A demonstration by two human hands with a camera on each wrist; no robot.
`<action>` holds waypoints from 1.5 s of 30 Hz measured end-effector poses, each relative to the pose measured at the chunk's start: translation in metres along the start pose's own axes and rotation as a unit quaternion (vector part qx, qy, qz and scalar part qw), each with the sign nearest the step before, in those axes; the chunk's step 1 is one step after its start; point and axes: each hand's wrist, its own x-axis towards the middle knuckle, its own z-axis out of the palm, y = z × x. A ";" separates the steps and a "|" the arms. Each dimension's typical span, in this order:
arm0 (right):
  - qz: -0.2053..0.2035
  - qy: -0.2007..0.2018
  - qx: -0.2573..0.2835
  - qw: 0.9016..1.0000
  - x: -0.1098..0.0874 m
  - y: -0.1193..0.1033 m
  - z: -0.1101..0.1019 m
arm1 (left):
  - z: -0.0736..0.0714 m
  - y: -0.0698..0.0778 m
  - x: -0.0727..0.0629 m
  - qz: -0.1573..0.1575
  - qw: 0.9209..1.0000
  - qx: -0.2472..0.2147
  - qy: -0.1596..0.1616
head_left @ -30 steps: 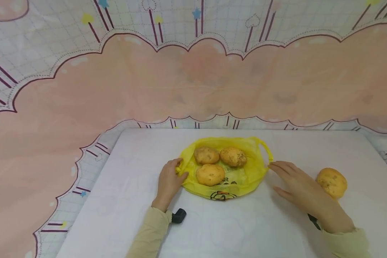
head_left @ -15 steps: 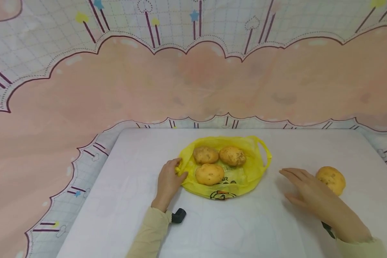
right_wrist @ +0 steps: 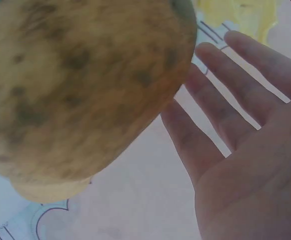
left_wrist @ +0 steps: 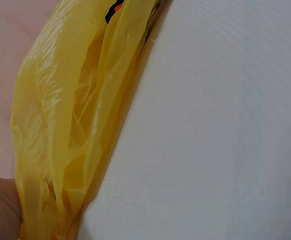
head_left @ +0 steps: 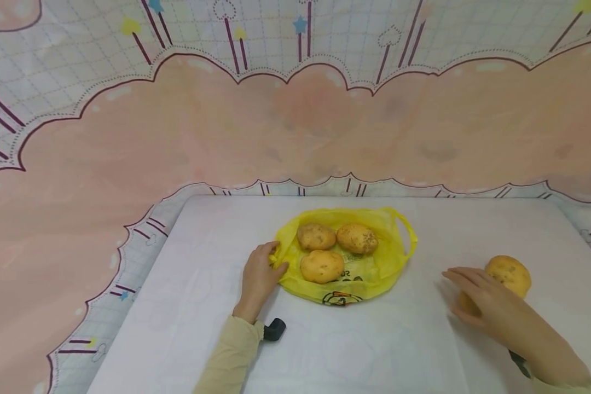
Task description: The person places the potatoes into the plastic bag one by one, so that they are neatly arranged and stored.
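In the head view a yellow plastic bag (head_left: 381, 268) lies spread with its mouth up, and three potatoes (head_left: 322, 266) sit inside. My left hand (head_left: 259, 279) pinches the gathered left edge of the bag. The left wrist view shows the yellow film (left_wrist: 55, 110) bunched beside part of that hand. My right hand (head_left: 497, 312) is over a potato (head_left: 468, 303), which it partly covers. Its fingers (right_wrist: 240, 80) look straight and spread beside a large potato (right_wrist: 85, 85) in the right wrist view. Another potato (head_left: 509, 275) lies just behind the hand.
A white table (head_left: 364, 350) carries everything, and a patterned cloth (head_left: 295, 131) hangs behind it. The bag's right handle loop (head_left: 412, 238) stands out toward the right. A black wrist device (head_left: 274, 329) sits at the left cuff.
My right hand has left the bag's right handle and moved right and toward me, to the loose potatoes. A potato now shows beneath it. The left hand has stayed on the bag.
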 end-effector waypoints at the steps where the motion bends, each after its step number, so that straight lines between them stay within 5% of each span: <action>1: 0.007 -0.008 0.001 1.000 -0.001 0.001 0.000 | 0.000 0.000 0.000 0.000 1.000 0.000 0.000; 6: 0.051 -0.067 0.009 0.996 -0.002 0.002 0.000 | 0.000 -0.001 0.000 -0.005 1.000 0.000 0.001; 12: 0.068 -0.089 0.007 0.994 -0.006 0.005 0.004 | 0.001 0.000 -0.001 0.000 1.000 -0.005 0.008; 29: 0.062 -0.085 0.002 0.994 -0.013 0.015 0.011 | 0.002 -0.001 0.000 0.001 1.000 0.001 0.008; 45: 0.018 -0.035 -0.003 0.999 -0.004 0.005 0.002 | 0.001 0.000 0.000 0.000 1.000 -0.001 0.003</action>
